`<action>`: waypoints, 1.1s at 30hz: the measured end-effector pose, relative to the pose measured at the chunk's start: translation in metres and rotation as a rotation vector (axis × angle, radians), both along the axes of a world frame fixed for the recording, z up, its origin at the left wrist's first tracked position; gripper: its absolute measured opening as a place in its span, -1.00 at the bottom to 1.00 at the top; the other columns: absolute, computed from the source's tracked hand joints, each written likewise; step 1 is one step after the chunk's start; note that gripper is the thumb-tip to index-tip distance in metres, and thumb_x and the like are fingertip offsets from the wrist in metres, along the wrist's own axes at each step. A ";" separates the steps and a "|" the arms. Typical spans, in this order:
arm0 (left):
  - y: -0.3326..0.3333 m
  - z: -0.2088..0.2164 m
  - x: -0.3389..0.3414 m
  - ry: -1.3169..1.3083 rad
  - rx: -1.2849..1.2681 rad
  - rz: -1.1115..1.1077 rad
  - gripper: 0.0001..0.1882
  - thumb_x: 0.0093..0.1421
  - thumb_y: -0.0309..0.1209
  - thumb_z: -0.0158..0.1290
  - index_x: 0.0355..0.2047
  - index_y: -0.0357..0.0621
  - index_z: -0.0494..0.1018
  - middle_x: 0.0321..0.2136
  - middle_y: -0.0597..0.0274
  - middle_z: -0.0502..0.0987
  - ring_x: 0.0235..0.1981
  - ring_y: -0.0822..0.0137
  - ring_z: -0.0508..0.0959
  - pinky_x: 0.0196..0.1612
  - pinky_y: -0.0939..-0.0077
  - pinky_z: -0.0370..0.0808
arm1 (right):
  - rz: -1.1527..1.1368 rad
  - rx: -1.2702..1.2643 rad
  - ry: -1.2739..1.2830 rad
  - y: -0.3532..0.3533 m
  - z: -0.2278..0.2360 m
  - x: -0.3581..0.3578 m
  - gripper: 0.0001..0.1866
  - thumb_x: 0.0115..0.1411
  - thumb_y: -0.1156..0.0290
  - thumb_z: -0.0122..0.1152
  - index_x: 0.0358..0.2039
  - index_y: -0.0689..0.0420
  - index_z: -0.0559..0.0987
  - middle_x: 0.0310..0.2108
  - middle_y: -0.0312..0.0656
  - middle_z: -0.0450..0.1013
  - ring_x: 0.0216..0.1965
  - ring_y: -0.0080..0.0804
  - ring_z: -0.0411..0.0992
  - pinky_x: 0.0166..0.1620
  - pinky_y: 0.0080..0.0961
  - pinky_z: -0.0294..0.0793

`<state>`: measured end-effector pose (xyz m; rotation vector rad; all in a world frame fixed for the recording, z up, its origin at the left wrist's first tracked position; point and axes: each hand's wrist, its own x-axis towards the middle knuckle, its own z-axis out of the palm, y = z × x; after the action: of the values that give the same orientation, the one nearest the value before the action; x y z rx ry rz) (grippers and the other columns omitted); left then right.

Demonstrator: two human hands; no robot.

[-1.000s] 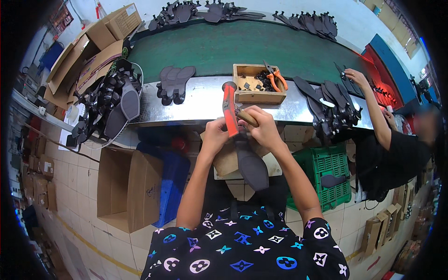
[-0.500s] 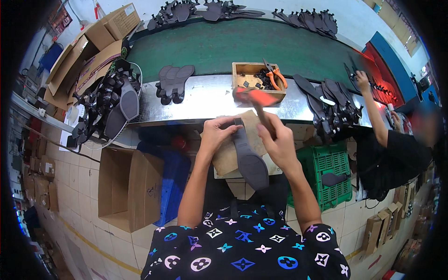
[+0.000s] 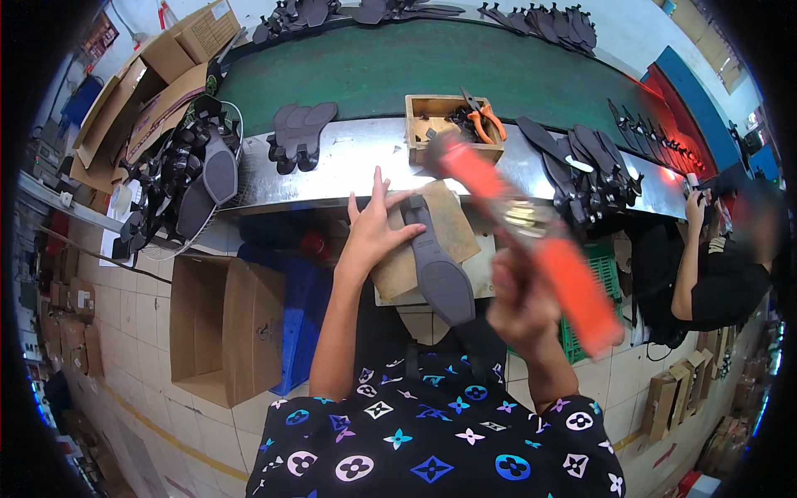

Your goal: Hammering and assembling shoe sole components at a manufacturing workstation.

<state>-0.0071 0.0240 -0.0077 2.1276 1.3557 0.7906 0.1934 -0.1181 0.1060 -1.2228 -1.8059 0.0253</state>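
Pressing thumb of left hand [image 3: 374, 228] onto narrow end of dark grey shoe sole [image 3: 442, 278], apparently to steady it without covering the broad end. Fanned wide on the other fingers, off the sole, probably to stay clear of the work. Have sole lying on tan board [image 3: 394, 274], likely as a firm backing.

Gripping red-headed hammer [image 3: 544, 241] in closed right hand [image 3: 525, 303], off to the right of the sole and close to camera, probably for free room around the head. Can't read exact finger placement, too blurred.

Reaching forward with left forearm, fingertips toward metal table [image 3: 357, 153]; angling right forearm up and inward.

Just beyond board: wooden box [image 3: 409, 137] with small black parts [image 3: 459, 120] and orange-handled pliers [image 3: 490, 120], presumably parked centrally for either hand. Grouped either side of it: small sole stack [image 3: 303, 124] on left, bigger sole pile [image 3: 591, 149] on right. Behind: green conveyor belt [image 3: 374, 75]. Far left: loaded wire basket [image 3: 240, 145]. Far right: co-worker in black [image 3: 718, 290].
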 end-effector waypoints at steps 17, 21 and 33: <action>-0.007 0.003 -0.011 -0.024 0.310 -0.088 -0.73 0.12 -0.22 0.19 -0.21 -0.04 0.61 -0.20 0.24 0.64 0.14 0.13 0.47 0.16 -0.15 0.24 | 0.090 -0.400 0.189 0.027 -0.002 0.000 -0.71 0.25 0.53 0.13 -0.01 0.23 0.46 -0.39 0.09 0.52 -0.36 0.09 0.54 -0.29 -0.25 0.53; -0.065 0.047 0.011 -0.515 -0.118 -0.355 -0.83 0.16 -0.41 0.19 -0.41 -0.32 0.53 -0.61 0.16 0.43 -0.61 0.33 0.43 -0.52 0.47 0.33 | 0.047 -0.162 0.043 0.056 -0.039 0.014 -0.65 0.24 0.47 0.16 0.04 0.21 0.44 -0.32 0.01 0.50 -0.37 0.03 0.52 -0.34 -0.27 0.53; -0.138 0.119 -0.004 -0.877 -0.921 -0.678 -0.77 0.29 -0.37 0.10 -0.23 -0.31 0.62 -0.45 0.22 0.58 -0.32 0.49 0.52 -0.24 0.56 0.39 | 1.073 -0.544 0.198 0.036 0.019 0.025 -0.56 0.11 0.17 0.37 -0.25 0.36 0.61 -0.28 0.01 0.54 -0.29 -0.11 0.55 -0.19 -0.34 0.53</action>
<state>-0.0114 -0.1139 0.1110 1.1138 0.3309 0.5245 0.2186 -0.0826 0.1252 -0.4074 -2.1267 1.2516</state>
